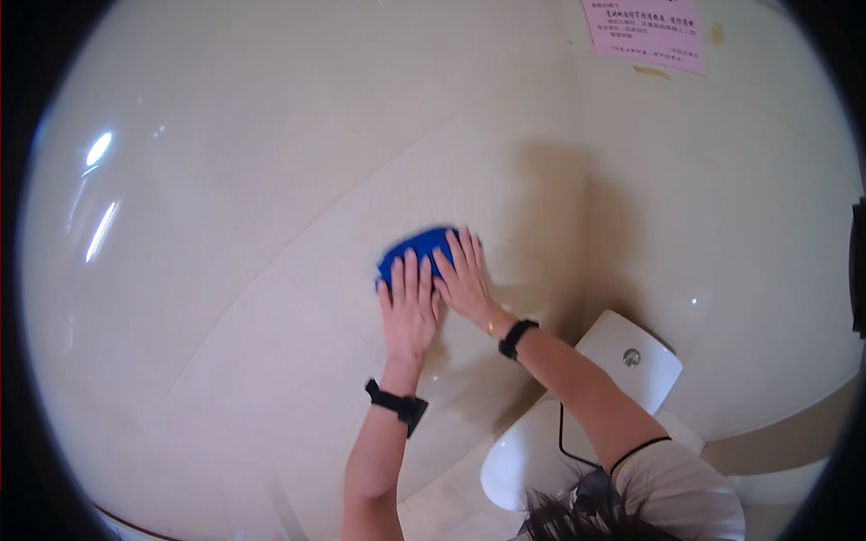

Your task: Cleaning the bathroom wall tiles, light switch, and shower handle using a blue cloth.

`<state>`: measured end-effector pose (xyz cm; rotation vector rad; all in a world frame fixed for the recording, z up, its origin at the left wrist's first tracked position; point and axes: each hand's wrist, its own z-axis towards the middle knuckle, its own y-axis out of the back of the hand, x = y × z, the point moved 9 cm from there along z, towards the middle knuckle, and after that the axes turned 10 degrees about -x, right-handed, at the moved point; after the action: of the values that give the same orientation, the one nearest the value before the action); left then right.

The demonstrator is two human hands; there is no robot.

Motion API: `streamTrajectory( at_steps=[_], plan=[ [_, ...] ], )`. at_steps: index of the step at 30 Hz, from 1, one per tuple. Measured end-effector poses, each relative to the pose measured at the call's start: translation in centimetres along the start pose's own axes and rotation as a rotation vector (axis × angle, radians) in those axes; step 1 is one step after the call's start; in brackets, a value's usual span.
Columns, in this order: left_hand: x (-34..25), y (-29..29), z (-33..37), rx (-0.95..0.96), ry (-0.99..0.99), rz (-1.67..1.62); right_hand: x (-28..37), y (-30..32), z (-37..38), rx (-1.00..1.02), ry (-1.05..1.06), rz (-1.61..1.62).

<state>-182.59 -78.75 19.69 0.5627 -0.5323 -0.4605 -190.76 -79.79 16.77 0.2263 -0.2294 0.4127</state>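
Note:
A blue cloth (420, 242) lies bunched against the glossy cream wall (271, 180). My left hand (411, 317) presses on its lower left part, fingers stretched out and pointing up. Beside it, my right hand (467, 284) rests flat on the cloth's right side with its fingers spread. The two hands nearly touch at the thumbs, and parts of the cloth under the fingers are hidden. Black bands circle both wrists, and a thin bracelet shows on the right one.
At the lower right stands a white toilet with a closed lid (523, 455) and a cistern (622, 361) with a round flush button. A pink printed notice (645, 34) is fixed to the adjoining wall, above the corner. A dark cable hangs near my right arm.

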Motion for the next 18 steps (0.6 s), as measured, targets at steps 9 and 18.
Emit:
streamTrajectory(
  at_steps=[9,18],
  plan=[
    [0.6,2.9,2.1,-0.05,0.062,0.115,1.2,1.2,3.0,0.073,0.091,0.079],
    [-0.4,3.4,1.6,-0.221,0.003,0.093,1.5,2.3,2.4,-0.147,0.043,0.045]
  ],
)
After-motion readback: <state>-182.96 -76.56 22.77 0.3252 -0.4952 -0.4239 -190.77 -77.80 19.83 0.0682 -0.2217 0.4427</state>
